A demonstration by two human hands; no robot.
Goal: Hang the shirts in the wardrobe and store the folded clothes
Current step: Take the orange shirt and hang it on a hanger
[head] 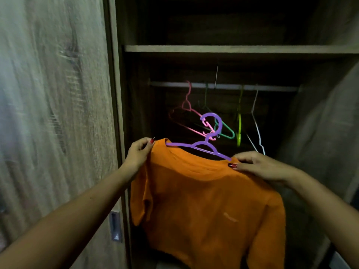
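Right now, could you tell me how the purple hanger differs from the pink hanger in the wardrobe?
The purple hanger carries the orange shirt; the pink hanger is bare. The purple one is off the rail, held below it through the shirt's shoulders by the left hand and right hand; the pink one hangs from the rail. The purple one is near and well lit; the pink sits back in shadow. Both look like plastic hangers with hooks.

We hold the T-shirt (pixel 209 200) on its hanger (pixel 202 146) before the open wardrobe (pixel 233 49), left hand (pixel 138 153) at its left shoulder, right hand (pixel 260 166) at its right. Behind, empty hangers (pixel 240 125) hang on the rail (pixel 223 86), under a shelf (pixel 174 48). The door (pixel 58 113) stands left.
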